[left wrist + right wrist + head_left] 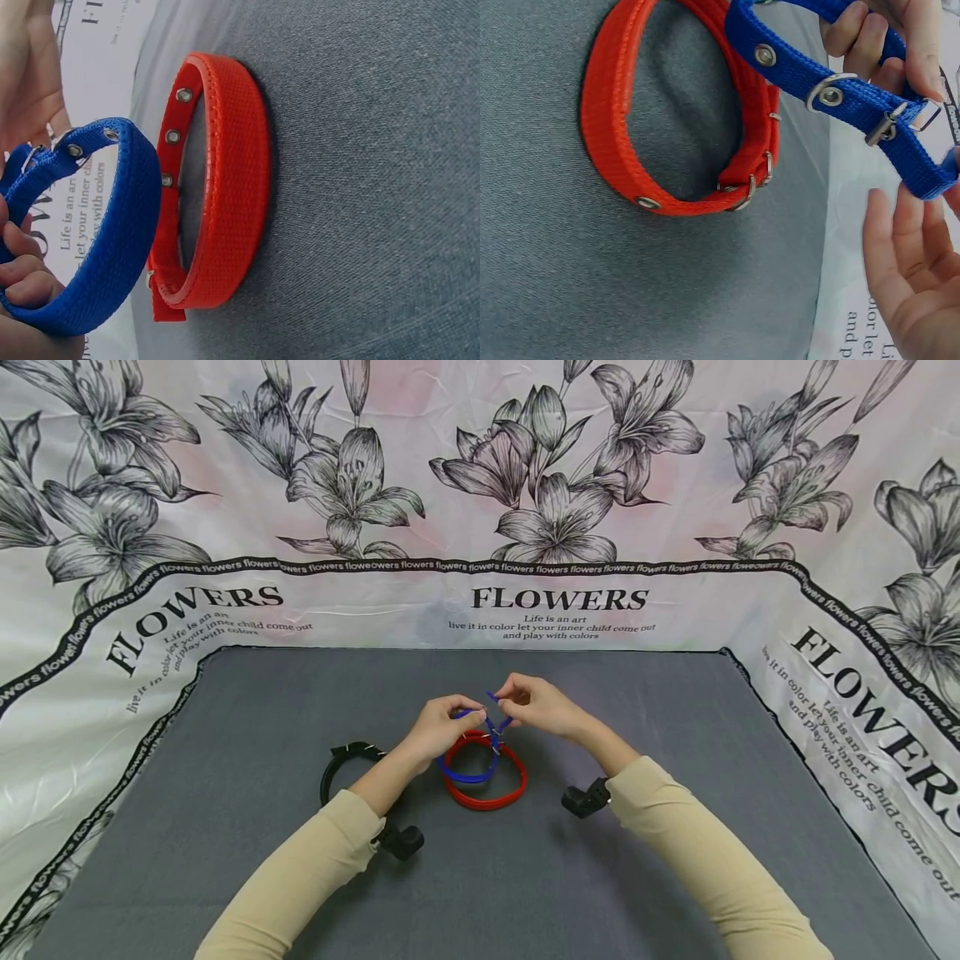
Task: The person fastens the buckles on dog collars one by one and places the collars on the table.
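Observation:
A blue pet collar [471, 778] with metal eyelets, a D-ring and a buckle is held up between both hands. My left hand [444, 727] grips its band near the buckle. With thumb and finger, my right hand [546, 706] pinches the free strap end; its other fingers [881, 232] reach out loosely in the right wrist view. The strap passes through the metal buckle [885, 127], making a bend beyond it. Below and behind lies a red collar [236, 180], fastened into a loop on the grey cloth and touched by neither hand.
A black collar [327, 777] lies left of the red one, partly hidden by the left forearm. Grey cloth [637, 893] covers the table. Behind and at the sides hangs a white flower-printed sheet [375, 610]. Both wrists carry black cameras [585, 799].

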Motion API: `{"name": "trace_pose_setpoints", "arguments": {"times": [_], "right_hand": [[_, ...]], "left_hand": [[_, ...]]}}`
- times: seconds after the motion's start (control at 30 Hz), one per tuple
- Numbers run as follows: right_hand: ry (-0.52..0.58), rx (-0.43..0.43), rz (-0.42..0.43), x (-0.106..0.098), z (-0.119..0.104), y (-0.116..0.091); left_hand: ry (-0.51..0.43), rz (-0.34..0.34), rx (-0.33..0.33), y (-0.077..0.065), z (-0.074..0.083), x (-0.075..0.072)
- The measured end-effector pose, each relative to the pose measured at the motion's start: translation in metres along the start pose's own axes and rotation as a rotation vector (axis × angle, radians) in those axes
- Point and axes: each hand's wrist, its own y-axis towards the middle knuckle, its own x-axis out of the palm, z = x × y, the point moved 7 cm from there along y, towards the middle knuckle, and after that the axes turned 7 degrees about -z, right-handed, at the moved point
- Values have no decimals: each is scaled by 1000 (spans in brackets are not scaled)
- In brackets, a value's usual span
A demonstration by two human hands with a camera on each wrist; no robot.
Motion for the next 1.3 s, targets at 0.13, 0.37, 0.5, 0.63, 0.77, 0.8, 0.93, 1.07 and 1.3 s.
{"name": "trace_pose_setpoints", "arguments": {"times": [0.13, 0.37, 0.5, 0.63, 0.77, 0.8, 0.93, 1.07, 1.3], "right_hand": [[-76, 0, -41, 2, -2, 0], [-114, 5, -106, 5, -4, -2], [-140, 18, -130, 5, -3, -2], [-181, 12, -129, 5, -3, -1], [-197, -4, -135, 6, -4, -1], [-199, -8, -134, 7, -4, 0], [-201, -16, -114, 8, -5, 0], [-211, -18, -93, 10, -5, 0], [-112, 6, -36, 9, -2, 1]], "left_hand": [[8, 1, 1, 1, 0, -1], [14, 26, 6, 1, 1, -3], [57, 28, 14, 0, 4, -3], [64, 31, 11, 0, 4, -3], [59, 37, 10, 1, 3, -4], [62, 39, 14, 1, 3, -4], [59, 44, 24, 2, 3, -3], [33, 26, 14, 2, 0, -1], [8, 43, 22, 1, 2, -4]]}}
